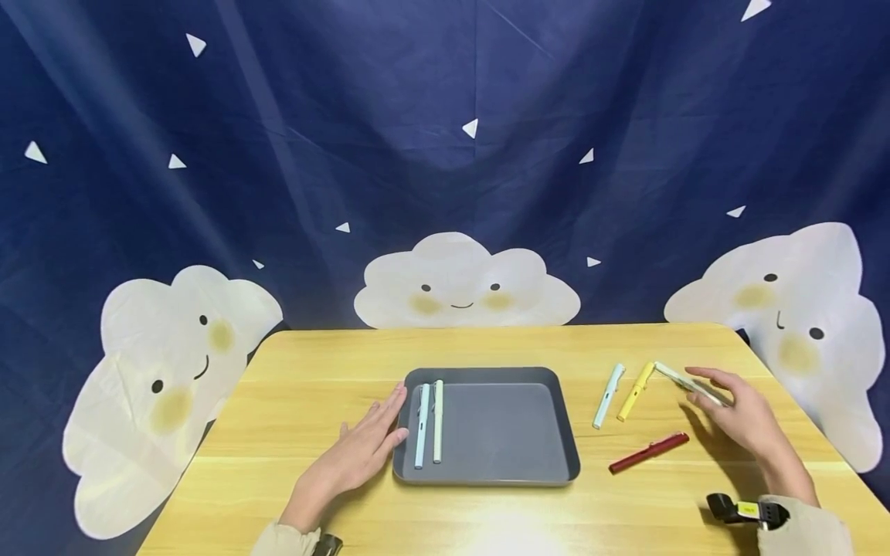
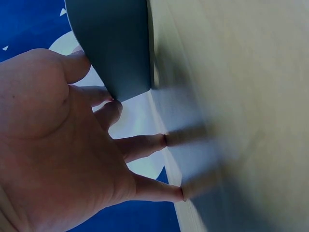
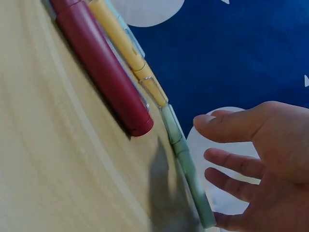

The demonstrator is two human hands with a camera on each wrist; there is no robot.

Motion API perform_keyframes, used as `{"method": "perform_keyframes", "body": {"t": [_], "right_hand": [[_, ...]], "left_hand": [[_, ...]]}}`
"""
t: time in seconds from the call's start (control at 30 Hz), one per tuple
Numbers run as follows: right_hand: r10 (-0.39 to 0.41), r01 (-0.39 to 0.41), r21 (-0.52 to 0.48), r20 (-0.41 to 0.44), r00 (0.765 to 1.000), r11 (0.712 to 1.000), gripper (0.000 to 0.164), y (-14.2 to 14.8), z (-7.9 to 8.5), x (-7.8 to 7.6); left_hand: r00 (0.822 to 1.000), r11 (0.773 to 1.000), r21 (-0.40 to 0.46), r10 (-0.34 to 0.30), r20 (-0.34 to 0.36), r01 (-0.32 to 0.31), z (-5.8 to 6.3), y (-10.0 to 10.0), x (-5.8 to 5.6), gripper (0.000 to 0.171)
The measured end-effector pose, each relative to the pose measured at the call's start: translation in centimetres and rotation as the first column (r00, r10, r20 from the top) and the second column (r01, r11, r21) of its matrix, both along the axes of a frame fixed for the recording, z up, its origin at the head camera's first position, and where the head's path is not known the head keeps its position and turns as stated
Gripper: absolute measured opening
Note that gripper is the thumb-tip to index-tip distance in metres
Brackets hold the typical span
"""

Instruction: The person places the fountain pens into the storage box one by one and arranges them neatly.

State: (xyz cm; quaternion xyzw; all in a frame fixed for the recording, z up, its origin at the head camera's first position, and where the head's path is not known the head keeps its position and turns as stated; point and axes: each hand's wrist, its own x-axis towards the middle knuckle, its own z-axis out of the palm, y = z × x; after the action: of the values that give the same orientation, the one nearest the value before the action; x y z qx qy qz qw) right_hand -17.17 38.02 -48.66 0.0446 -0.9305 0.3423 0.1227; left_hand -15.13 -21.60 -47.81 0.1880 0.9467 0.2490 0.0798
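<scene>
My left hand (image 1: 361, 448) lies at the left side of a dark grey tray (image 1: 511, 428), its fingers stretched out and touching the rim. In the left wrist view, the thumb and fingers are around the tray's corner (image 2: 113, 48). Inside the tray, a light blue pen (image 1: 422, 428) and a pale green pen (image 1: 438, 425) stand side by side at the left. My right hand (image 1: 744, 409) hovers over another pale green pen (image 1: 684, 380), fingers spread and not curled round it. In the right wrist view this green pen (image 3: 190, 176) lies on the table beside the fingertips.
Left of the right hand lie a yellow pen (image 1: 636, 392), a light blue pen (image 1: 608, 395) and, nearer the front, a dark red pen (image 1: 649, 453). All rest on the wooden table (image 1: 313, 363). A dark blue curtain (image 1: 389, 139) with clouds hangs behind the table.
</scene>
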Motion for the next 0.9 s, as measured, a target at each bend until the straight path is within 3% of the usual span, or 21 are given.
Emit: {"method": "perform_keyframes", "body": {"t": [0.37,0.6,0.77,0.9], "right_hand": [[-0.013,0.015,0.106,-0.023,1.0,0.994,0.043,-0.1,-0.6,-0.3],[0.02,-0.017,0.122,-0.025,0.999,0.992,0.043,-0.5,-1.0,-0.4],[0.006,0.005,0.139,-0.075,0.997,0.99,0.044,-0.6,-1.3,-0.5],[-0.021,0.028,0.143,-0.048,0.999,0.989,0.045,-0.6,-1.3,-0.5]], "left_hand": [[1.0,1.0,0.007,-0.005,-0.001,0.005,0.1,0.1,0.0,0.064],[1.0,1.0,0.014,0.0,0.005,0.0,0.2,0.1,0.1,0.064],[1.0,1.0,0.019,-0.001,-0.003,0.002,0.2,0.1,0.1,0.064],[1.0,1.0,0.018,0.004,-0.001,-0.004,0.1,0.0,0.1,0.064]]}}
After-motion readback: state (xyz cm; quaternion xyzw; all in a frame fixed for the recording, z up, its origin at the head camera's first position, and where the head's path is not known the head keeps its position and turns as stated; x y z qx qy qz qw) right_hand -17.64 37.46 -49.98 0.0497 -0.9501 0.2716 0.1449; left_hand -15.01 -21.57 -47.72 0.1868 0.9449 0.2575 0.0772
